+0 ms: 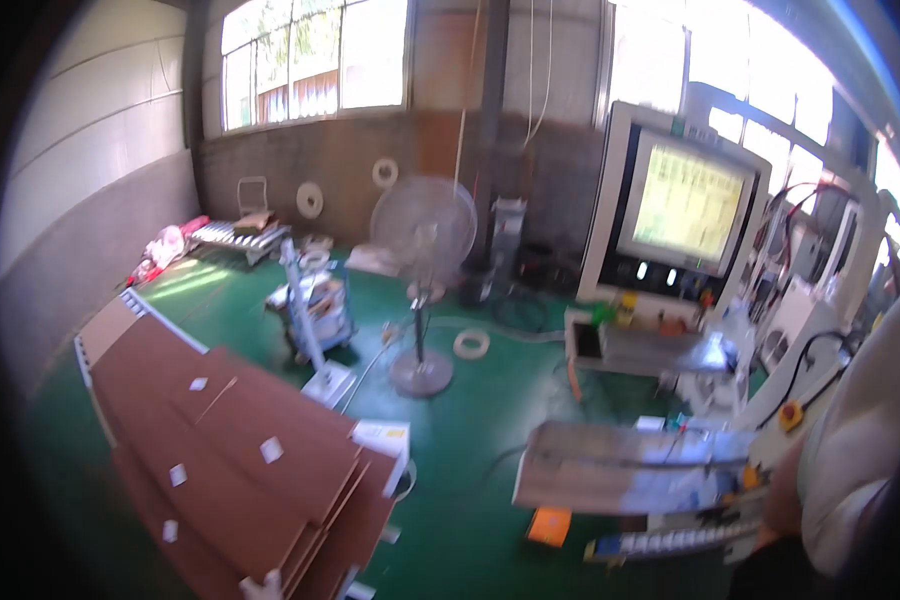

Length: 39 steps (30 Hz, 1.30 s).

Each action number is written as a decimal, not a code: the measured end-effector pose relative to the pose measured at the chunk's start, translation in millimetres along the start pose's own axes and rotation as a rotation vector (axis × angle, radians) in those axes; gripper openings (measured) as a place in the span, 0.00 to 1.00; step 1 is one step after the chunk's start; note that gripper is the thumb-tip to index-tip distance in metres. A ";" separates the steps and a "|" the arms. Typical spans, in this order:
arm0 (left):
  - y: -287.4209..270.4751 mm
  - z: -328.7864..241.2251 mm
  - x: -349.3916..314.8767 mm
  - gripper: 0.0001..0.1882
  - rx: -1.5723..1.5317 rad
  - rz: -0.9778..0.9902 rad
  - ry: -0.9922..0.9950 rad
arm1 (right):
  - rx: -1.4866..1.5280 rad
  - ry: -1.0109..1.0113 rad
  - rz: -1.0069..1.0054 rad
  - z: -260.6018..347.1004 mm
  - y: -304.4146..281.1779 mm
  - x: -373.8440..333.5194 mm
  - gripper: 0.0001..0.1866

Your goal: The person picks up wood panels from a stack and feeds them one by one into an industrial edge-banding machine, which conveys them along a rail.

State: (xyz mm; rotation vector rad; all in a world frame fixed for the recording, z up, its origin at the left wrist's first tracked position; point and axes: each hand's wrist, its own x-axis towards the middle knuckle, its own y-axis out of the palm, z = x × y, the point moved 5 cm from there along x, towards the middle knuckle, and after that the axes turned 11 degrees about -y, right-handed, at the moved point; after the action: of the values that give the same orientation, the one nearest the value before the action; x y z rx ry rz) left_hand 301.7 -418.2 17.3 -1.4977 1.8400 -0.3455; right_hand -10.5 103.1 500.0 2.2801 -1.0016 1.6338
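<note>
My left hand (261, 587), in a white glove, shows only in part at the lower edge. Its visible fingers are apart and lie on a brown flat panel (240, 520), close to the panel's edge; the rest of the hand is cut off. Several such panels overlap in a slanting stack, with small white labels on top. At the right rim, my right arm (855, 450) in a pale sleeve comes in beside a machine, and its hand does not show.
A pedestal fan (420, 375) and a wheeled cart (320, 320) stand on the green floor (450, 540). To the right are a machine with a lit screen (685, 205), a long flat metal-topped table (620, 490) and an orange piece (549, 526). A white roll (471, 344) lies beyond.
</note>
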 end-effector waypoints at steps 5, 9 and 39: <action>19.7 44.4 40.6 0.31 -0.233 -0.109 0.118 | 0.043 -0.142 -0.147 31.6 1.6 13.4 0.40; 18.2 50.2 48.4 0.24 -0.282 -0.069 0.185 | 0.213 -0.080 -0.040 68.0 52.8 -27.1 0.40; 36.2 69.4 -60.9 0.34 -1.303 0.796 -0.392 | 2.145 2.089 0.969 452.8 227.2 -336.2 0.35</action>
State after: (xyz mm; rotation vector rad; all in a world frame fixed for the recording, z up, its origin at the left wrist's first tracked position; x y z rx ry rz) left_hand 325.6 -335.1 -31.3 -1.1630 2.1631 1.6577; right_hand 146.4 -150.2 -30.0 1.0132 -0.4733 -1.8617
